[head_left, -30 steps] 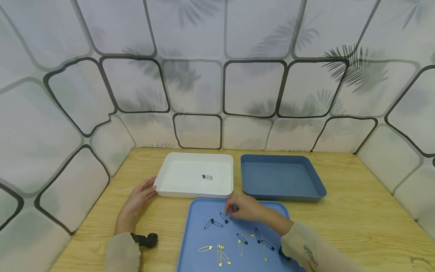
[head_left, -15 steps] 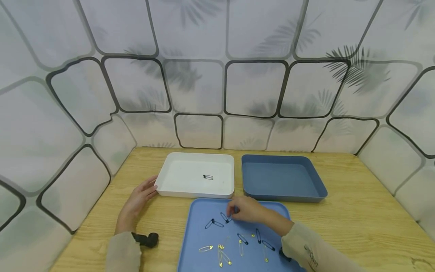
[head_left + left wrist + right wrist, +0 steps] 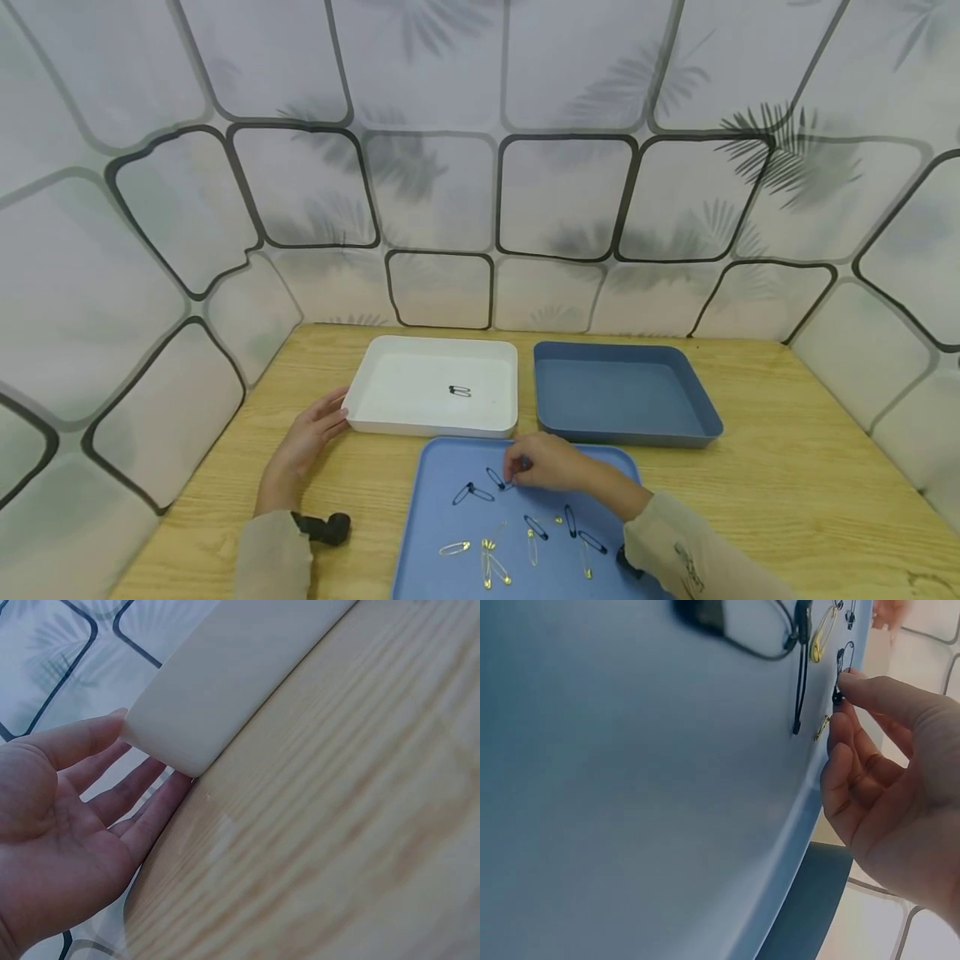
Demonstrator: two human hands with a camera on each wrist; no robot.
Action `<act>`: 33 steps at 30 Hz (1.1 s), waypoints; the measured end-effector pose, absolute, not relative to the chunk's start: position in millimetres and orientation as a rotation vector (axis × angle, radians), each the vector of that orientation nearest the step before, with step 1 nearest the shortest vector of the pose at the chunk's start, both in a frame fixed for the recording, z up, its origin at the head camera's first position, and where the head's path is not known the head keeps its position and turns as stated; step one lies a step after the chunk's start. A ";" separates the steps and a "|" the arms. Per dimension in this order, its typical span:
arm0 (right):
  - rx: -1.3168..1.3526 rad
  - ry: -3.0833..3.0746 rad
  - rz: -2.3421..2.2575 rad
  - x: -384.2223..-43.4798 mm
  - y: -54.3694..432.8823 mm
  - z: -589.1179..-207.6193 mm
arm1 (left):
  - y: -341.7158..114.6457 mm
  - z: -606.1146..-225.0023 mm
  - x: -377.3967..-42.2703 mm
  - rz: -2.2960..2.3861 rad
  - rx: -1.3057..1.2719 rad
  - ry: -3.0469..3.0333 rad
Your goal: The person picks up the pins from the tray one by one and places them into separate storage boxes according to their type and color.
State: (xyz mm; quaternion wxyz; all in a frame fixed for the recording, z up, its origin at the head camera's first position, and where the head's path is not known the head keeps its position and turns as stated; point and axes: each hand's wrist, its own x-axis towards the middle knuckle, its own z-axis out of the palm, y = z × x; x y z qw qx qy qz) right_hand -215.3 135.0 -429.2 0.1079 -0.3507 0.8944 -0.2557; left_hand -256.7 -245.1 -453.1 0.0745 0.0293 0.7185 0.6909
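Note:
My right hand [image 3: 551,463] reaches over the light blue tray [image 3: 429,521]. In the right wrist view its thumb and fingertips pinch a black safety pin [image 3: 838,695] near the tray's far edge. Close beside these fingers lies another black safety pin [image 3: 494,477]. My left hand [image 3: 302,446] rests its extended fingers against the near left corner of the white tray [image 3: 401,379]; the left wrist view has the thumb at the rim and the other fingers along the wall [image 3: 202,697]. Black safety pins [image 3: 460,391] lie inside the white tray.
A dark blue tray [image 3: 622,392] stands right of the white one, behind the light blue tray. Several gold safety pins [image 3: 454,548] and more black safety pins [image 3: 536,527] are scattered over the light blue tray. A patterned cloth [image 3: 435,192] rises behind the wooden table [image 3: 787,467].
The right hand's fingers have shifted slightly right and down beside the black pins. The left hand stays at the white tray's corner.

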 end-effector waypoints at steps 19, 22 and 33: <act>-1.049 2.649 -0.846 -222.7 132.3 -406.0 | -243.9 -450.1 -255.2 2.080 0.128 2.165; -1.057 2.653 -0.854 -226.4 129.8 -402.7 | -244.8 -450.0 -255.0 2.068 0.124 2.169; -1.014 2.704 -0.883 -246.3 120.9 -394.3 | -247.2 -454.0 -258.1 2.072 0.117 2.155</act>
